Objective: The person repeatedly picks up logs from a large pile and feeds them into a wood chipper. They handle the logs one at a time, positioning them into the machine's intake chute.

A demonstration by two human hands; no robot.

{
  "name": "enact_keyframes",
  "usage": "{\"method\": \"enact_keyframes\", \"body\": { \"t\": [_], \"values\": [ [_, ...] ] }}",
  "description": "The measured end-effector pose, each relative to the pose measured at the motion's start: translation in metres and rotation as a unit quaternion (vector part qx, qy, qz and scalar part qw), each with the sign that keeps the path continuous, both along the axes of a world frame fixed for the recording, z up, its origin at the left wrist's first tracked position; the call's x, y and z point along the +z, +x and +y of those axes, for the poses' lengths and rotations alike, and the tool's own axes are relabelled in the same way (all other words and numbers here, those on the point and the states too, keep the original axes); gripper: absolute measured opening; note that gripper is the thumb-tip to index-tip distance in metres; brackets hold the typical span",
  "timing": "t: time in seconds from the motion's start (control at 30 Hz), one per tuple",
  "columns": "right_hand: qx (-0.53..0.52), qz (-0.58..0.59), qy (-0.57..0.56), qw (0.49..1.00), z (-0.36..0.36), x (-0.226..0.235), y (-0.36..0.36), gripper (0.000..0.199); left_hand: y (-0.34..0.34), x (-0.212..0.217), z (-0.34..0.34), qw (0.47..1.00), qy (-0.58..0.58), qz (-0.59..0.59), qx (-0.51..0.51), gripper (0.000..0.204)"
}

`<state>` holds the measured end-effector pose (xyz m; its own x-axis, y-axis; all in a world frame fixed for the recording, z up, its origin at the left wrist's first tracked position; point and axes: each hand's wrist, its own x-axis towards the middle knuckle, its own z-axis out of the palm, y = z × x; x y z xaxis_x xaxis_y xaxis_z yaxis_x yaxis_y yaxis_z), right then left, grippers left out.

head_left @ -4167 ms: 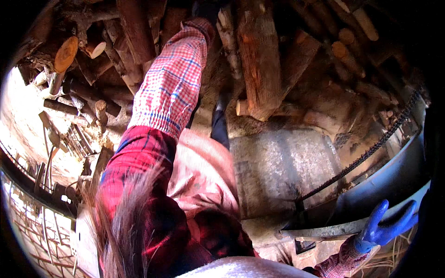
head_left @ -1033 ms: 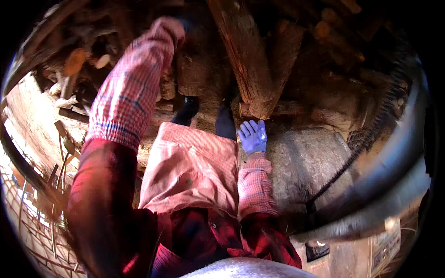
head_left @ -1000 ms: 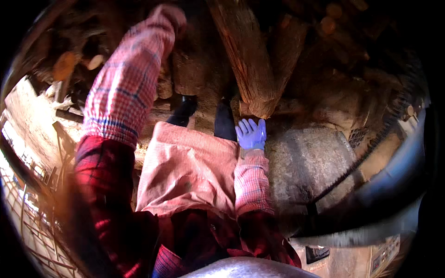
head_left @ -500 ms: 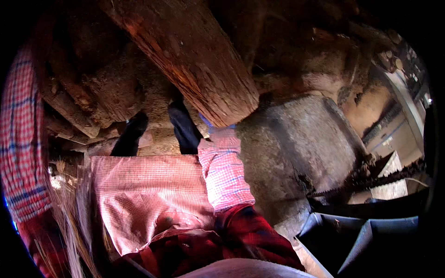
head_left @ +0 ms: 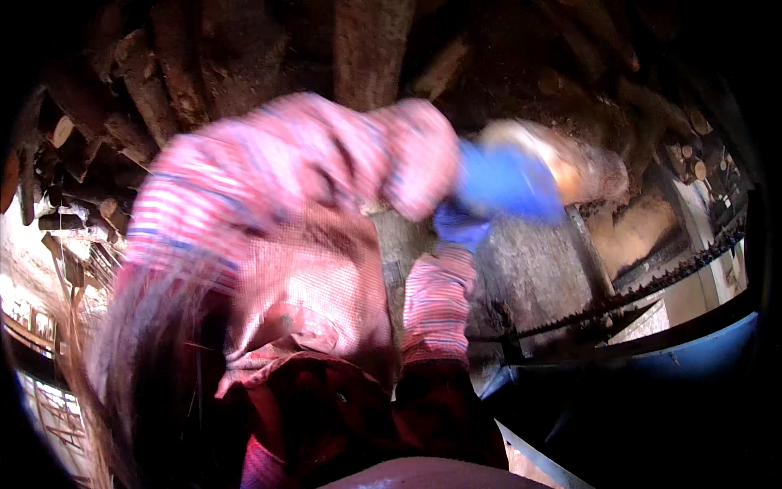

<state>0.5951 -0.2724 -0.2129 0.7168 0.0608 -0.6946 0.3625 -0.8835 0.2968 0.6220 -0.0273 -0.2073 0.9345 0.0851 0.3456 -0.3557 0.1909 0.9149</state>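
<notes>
My left hand [head_left: 509, 183], in a blue glove, reaches across my body to the right and presses against a log [head_left: 599, 173]. Motion smears the glove and the log, whose pale end shows above the fingers. Just below is my right hand [head_left: 463, 230], also in a blue glove, partly covered by the left one; its fingers are hidden. Both hands are over the near side of a worn grey slab [head_left: 533, 265]. A checked pink apron [head_left: 318, 269] hangs in front of me.
Across the back lie piled logs [head_left: 371, 53]. To the right of the slab runs a dark toothed strip [head_left: 652, 297], resembling a saw blade, above a blue metal edge [head_left: 700, 350]. Behind it is a tan panel [head_left: 635, 232].
The large log that stood slanting before me is gone from that spot; a log is now farther right, at my gloves. My left arm has swung from the far left across to the right.
</notes>
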Motion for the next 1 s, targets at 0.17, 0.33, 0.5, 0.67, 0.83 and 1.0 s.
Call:
{"method": "enact_keyframes", "body": {
  "t": [0.17, 0.33, 0.5, 0.67, 0.83, 1.0],
  "values": [
    [-0.708, -0.041, 0.144, 0.69, -0.017, -0.132, -0.107, 0.075, 0.006, 0.012, 0.048, 0.982, -0.039, 0.123, 0.138, 0.038],
    [-0.848, 0.139, 0.236, 0.455, -0.008, -0.184, -0.135, 0.084, -0.092, -0.241, 0.161, 0.788, 0.309, 0.506, 0.166, 0.038],
    [-0.896, 0.086, 0.297, 0.318, 0.032, -0.222, -0.119, 0.079, -0.164, -0.369, 0.179, 0.693, 0.343, 0.627, 0.094, 0.037],
    [-0.897, 0.001, 0.336, 0.287, 0.029, -0.249, -0.136, 0.076, -0.137, -0.351, 0.159, 0.762, 0.253, 0.573, 0.164, 0.037],
    [-0.819, 0.076, 0.526, 0.217, 0.035, -0.224, -0.153, 0.065, -0.043, -0.209, 0.045, 0.907, 0.072, 0.411, 0.05, 0.036],
    [-0.76, 0.087, 0.554, 0.328, -0.006, -0.158, -0.074, 0.065, -0.001, -0.019, -0.099, 0.986, -0.017, 0.14, -0.094, 0.036]
  ]
}}
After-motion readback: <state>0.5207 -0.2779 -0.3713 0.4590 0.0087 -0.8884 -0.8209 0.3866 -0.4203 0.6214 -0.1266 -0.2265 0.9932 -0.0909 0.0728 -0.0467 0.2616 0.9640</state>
